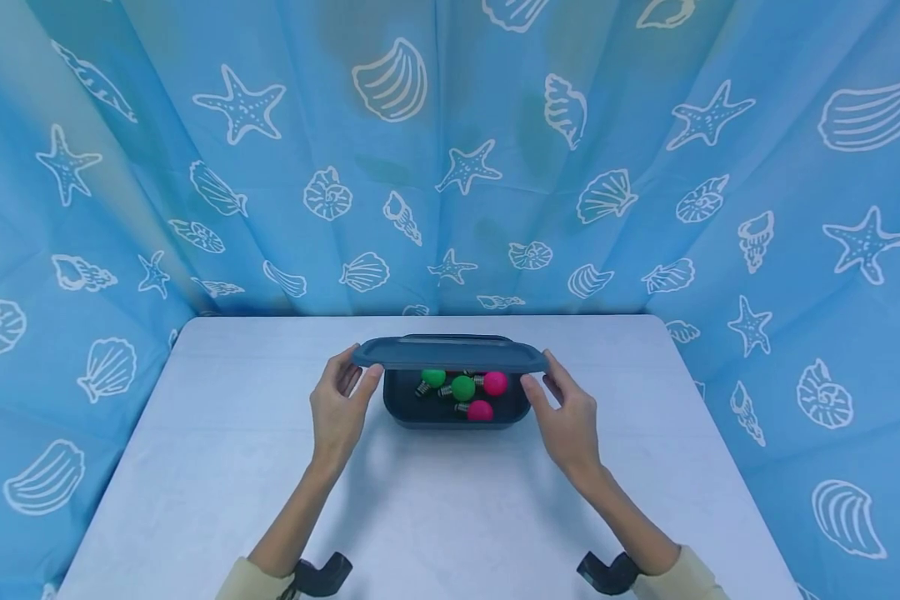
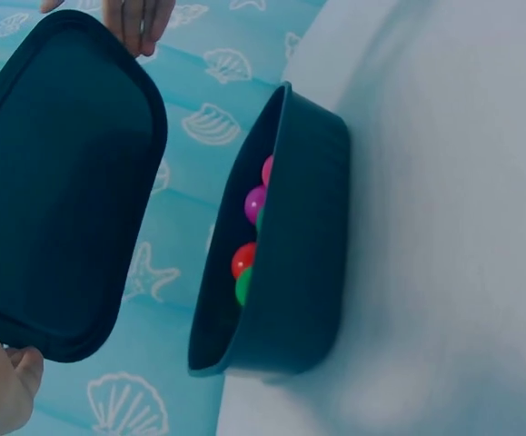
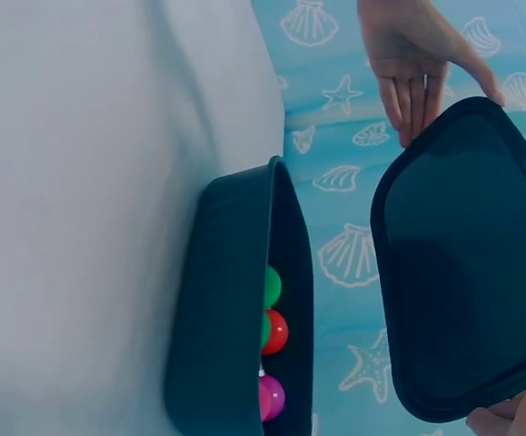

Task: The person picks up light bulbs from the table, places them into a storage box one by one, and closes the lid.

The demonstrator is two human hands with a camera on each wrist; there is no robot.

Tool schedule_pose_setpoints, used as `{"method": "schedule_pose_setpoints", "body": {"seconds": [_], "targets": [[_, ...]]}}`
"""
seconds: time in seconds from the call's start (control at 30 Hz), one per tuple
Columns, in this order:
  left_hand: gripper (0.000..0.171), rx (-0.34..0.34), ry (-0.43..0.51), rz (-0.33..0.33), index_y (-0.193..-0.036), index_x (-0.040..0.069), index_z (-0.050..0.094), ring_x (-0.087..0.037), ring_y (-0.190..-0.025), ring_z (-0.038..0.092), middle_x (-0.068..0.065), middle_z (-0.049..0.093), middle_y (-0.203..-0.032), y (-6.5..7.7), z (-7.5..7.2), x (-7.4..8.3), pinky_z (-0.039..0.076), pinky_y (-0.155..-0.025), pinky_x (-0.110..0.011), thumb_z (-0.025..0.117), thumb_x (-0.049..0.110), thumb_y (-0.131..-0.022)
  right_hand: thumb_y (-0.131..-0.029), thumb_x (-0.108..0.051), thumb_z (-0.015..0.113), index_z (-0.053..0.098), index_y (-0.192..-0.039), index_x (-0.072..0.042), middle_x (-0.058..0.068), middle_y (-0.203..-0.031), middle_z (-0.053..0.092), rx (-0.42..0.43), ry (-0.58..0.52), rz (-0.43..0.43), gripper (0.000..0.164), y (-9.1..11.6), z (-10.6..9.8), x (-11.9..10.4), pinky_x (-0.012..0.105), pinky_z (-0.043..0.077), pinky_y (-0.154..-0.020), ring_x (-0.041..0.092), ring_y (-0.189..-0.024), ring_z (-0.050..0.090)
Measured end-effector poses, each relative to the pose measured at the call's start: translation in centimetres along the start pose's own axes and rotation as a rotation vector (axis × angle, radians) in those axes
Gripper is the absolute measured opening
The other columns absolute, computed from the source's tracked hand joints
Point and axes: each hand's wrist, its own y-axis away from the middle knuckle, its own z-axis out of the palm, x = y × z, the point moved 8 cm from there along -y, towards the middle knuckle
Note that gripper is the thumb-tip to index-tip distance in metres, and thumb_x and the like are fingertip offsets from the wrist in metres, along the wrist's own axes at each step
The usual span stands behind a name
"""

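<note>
A dark blue lid (image 1: pixel 450 354) is held up at its two short ends, raised over a matching dark blue box (image 1: pixel 397 408). My left hand (image 1: pixel 339 410) pinches the lid's left end between thumb and fingers. At the other end, my right hand (image 1: pixel 572 421) grips it the same way. Small coloured bulbs with metal screw bases lie inside the box, among them a green bulb (image 1: pixel 462 387) and a pink bulb (image 1: pixel 495 383). A red bulb (image 2: pixel 243 260) and a purple bulb (image 2: pixel 256 203) show in the left wrist view. The lid hides the box's far part in the head view.
The box stands on a white table (image 1: pixel 255 467), toward its far edge. Behind and at both sides hangs a blue curtain (image 1: pixel 495 225) printed with white shells and starfish. Each wrist carries a black strap-on camera mount (image 1: pixel 324 575).
</note>
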Motion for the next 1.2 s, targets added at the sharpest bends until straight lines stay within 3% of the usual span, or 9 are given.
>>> {"method": "schedule_pose_setpoints", "body": {"seconds": [0.23,0.53,0.97,1.2], "targets": [[0.057,-0.017,0.002,0.026,-0.141,-0.005,0.048,-0.032,-0.133,0.05,-0.022,0.053,-0.142,0.0,-0.1,-0.3,0.04,-0.107,-0.033,0.07,0.017,-0.093,-0.099,-0.034,0.064,0.047,-0.145,0.004,0.02,-0.141,0.054,-0.069,-0.061,0.072,0.062,-0.3,0.2,0.3,0.033,0.047,-0.098,0.031,-0.125,0.057],[0.063,-0.078,0.008,0.027,-0.145,-0.004,0.044,-0.031,-0.137,0.045,-0.021,0.048,-0.146,0.1,0.0,-1.1,0.037,-0.11,-0.032,0.072,0.014,-0.092,-0.099,-0.021,0.064,0.041,-0.147,0.007,0.023,-0.148,0.045,-0.194,-0.175,0.096,0.06,-0.2,0.7,1.3,0.034,0.042,-0.102,0.036,-0.133,0.048],[0.076,-0.207,-0.025,0.014,-0.152,0.001,0.037,-0.026,-0.139,0.042,-0.013,0.042,-0.153,0.2,0.7,-2.5,0.035,-0.109,-0.024,0.076,0.022,-0.091,-0.095,-0.012,0.066,0.029,-0.153,0.005,0.022,-0.157,0.033,-0.24,-0.143,0.031,0.071,-0.6,0.5,2.5,0.045,0.035,-0.11,0.037,-0.142,0.034],[0.081,-0.286,-0.106,-0.019,-0.155,0.005,0.033,-0.027,-0.142,0.038,-0.011,0.036,-0.157,0.1,1.2,-3.0,0.033,-0.112,-0.033,0.076,0.027,-0.09,-0.095,-0.021,0.066,0.026,-0.155,0.002,0.02,-0.158,0.03,-0.263,-0.051,0.038,0.076,-0.4,0.6,3.5,0.051,0.031,-0.112,0.038,-0.142,0.034]]}}
